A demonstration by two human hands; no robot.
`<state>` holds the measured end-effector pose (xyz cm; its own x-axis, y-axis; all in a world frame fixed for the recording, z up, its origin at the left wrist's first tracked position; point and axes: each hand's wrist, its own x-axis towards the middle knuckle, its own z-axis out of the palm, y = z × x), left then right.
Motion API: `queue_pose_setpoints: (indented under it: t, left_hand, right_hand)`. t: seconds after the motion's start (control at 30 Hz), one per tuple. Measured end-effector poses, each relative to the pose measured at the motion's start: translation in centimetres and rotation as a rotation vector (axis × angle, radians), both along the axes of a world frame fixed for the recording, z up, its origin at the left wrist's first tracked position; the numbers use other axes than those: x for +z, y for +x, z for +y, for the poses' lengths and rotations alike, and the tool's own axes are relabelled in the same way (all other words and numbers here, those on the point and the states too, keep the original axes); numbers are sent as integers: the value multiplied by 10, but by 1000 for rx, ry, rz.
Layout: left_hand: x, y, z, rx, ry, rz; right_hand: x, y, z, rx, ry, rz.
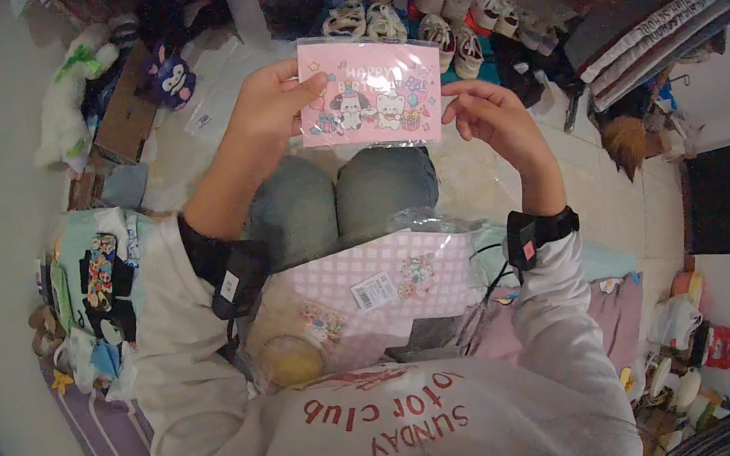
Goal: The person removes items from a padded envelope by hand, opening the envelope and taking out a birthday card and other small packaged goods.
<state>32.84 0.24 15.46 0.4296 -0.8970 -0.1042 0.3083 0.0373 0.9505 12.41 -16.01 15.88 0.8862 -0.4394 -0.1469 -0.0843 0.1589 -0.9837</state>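
A pink birthday card [369, 92] with cartoon animals, in a clear plastic sleeve, is held up beyond my knees. My left hand [276, 105] grips its left edge, thumb on the front and fingers behind. At the card's right edge is my right hand [492, 116], its fingers bent and partly spread; whether the fingertips touch the sleeve is unclear. On my lap lies a pink-and-white checked bag or packet [343, 269] in clear plastic, bearing a printed label. A round, yellowish object [291, 361] sits at its lower left corner.
Several pairs of shoes [385, 21] stand past the card. A purple plush toy [171, 77] and a white plush toy [62, 109] are at the upper left. Small items cover a pale green cloth [71, 228] at my left. Folded bundles [657, 30] are at the upper right.
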Motion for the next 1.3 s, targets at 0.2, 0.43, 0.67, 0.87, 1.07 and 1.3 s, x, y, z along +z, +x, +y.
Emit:
queue_pose_setpoints:
  t: [0.2, 0.43, 0.67, 0.87, 1.07, 1.3]
  left_hand:
    - [7, -2, 11, 41, 24, -68]
    - [9, 2, 37, 53, -20, -12]
    - [28, 12, 109, 105, 256, -139]
    - [24, 19, 143, 34, 289, -155]
    - [-4, 16, 93, 208, 189, -558]
    - [-26, -2, 65, 61, 39, -73]
  right_hand:
    - [7, 6, 22, -21, -59, 74]
    - [2, 26, 47, -47, 44, 76]
    - [-11, 48, 73, 68, 119, 95]
    - [-20, 55, 77, 92, 38, 120]
    - [-27, 53, 73, 67, 65, 39]
    - [-30, 48, 62, 32, -46, 31]
